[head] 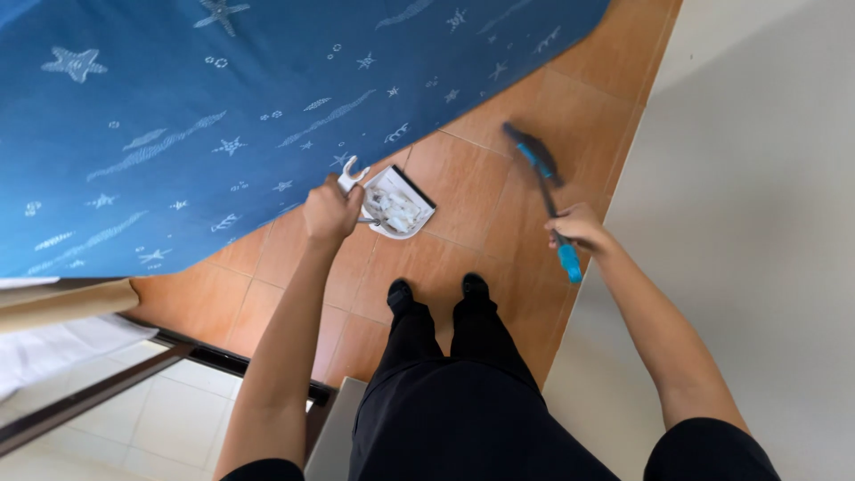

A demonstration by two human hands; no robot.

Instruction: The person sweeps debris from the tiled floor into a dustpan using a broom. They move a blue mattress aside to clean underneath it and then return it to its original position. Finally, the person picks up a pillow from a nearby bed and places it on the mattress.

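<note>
We clamp our left hand [328, 214] on the loaded dustpan [398, 203], right hand [577, 227] on the brush [543, 178] at 2 o'clock; tilting could spill scraps onto the floor [463, 178].

The left hand [329, 214] grips the handle of a white dustpan [398, 202], which holds pale scraps and hangs just above the orange tiled floor [481, 178]. The right hand [579, 227] is closed around a small brush [543, 183] with a blue handle and dark bristles, held near the grey wall [757, 178]. A blue bedsheet [223, 107] with white starfish patterns lies beside the dustpan. The person's feet in black socks [436, 292] stand on the tiles between the hands.
</note>
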